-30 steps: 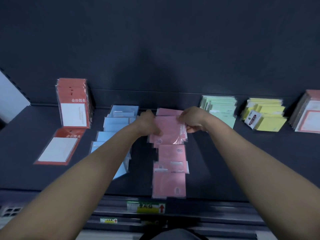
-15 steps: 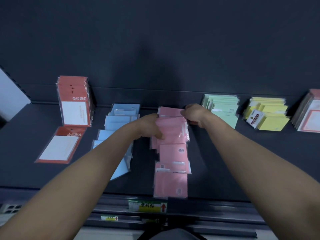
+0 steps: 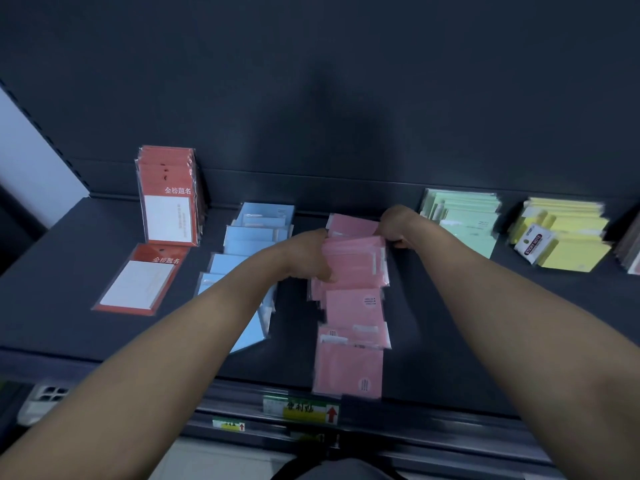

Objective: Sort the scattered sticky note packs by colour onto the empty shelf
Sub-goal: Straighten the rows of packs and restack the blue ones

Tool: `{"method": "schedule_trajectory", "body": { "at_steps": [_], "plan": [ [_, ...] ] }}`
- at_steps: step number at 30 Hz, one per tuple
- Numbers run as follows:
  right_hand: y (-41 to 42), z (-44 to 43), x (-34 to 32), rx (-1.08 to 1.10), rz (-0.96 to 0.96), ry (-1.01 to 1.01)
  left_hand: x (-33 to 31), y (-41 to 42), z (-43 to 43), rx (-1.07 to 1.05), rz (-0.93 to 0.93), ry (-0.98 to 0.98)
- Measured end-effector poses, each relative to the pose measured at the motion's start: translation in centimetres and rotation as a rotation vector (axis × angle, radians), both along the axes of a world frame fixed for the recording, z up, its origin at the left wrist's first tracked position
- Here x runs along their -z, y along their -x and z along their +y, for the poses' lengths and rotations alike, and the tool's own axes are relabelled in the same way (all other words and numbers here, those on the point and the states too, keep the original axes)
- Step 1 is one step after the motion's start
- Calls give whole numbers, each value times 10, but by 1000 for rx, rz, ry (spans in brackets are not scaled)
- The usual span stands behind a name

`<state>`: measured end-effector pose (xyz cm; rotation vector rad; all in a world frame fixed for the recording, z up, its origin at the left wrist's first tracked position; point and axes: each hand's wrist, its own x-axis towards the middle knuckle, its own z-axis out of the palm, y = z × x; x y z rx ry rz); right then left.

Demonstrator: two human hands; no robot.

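Observation:
Pink sticky note packs (image 3: 353, 306) lie in an overlapping row down the middle of the dark shelf (image 3: 69, 258). My left hand (image 3: 306, 252) grips the left edge of a bundle of pink packs (image 3: 355, 261) near the back. My right hand (image 3: 396, 225) holds the bundle's right top corner. Blue packs (image 3: 254, 237) run in a row to the left, partly under my left forearm. Green packs (image 3: 464, 220) and yellow packs (image 3: 564, 237) are stacked to the right.
Red-orange packs (image 3: 169, 195) stand upright at the back left, and one red-orange pack (image 3: 138, 282) lies flat in front of them. More packs (image 3: 632, 251) show at the far right edge. A price label (image 3: 301, 408) sits on the shelf's front rail.
Both hands have shifted the pink bundle slightly toward the back of the shelf. The right hand has moved from the bundle's middle to its top right corner.

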<state>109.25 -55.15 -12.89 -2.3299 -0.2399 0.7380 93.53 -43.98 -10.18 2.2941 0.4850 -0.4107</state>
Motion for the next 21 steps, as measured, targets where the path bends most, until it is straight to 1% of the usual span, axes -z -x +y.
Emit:
{"method": "schedule_trajectory", "body": {
  "at_steps": [1, 2, 4, 5, 6, 7, 8, 11, 12, 13, 15, 17, 19, 21],
  "plan": [
    [2, -2, -1, 81, 42, -34, 0, 0, 0, 0, 0, 1],
    [7, -2, -7, 124, 94, -14, 1, 0, 0, -1, -3, 4],
    [7, -4, -6, 6, -27, 57, 2, 1, 0, -2, -7, 10],
    [2, -4, -7, 4, 16, -16, 2, 1, 0, -4, -9, 15],
    [-1, -5, -8, 0, 18, -85, 2, 0, 1, -8, -9, 27],
    [-5, -6, -9, -28, -44, -73, 3, 0, 1, -14, -10, 43],
    [-7, -6, -14, 21, -84, -105, 3, 0, 1, -23, -10, 64],
    [-6, -2, -30, 67, -161, -331, 4, 0, 4, -61, -5, 136],
    [-4, -1, -34, 53, -182, -350, 4, 0, 4, -70, -4, 153],
    [-1, -1, -35, 14, -193, -321, 4, 0, 4, -73, -3, 160],
    [2, -3, -32, -118, -211, -148, 3, 0, 3, -69, -11, 155],
    [6, -6, -24, -145, -137, -46, 2, 1, 3, -62, -24, 133],
    [9, -11, -17, -125, -60, -33, 2, 2, 4, -48, -44, 103],
    [6, -12, -11, -92, -23, -31, 2, 5, 3, -41, -62, 101]
  ]
}}
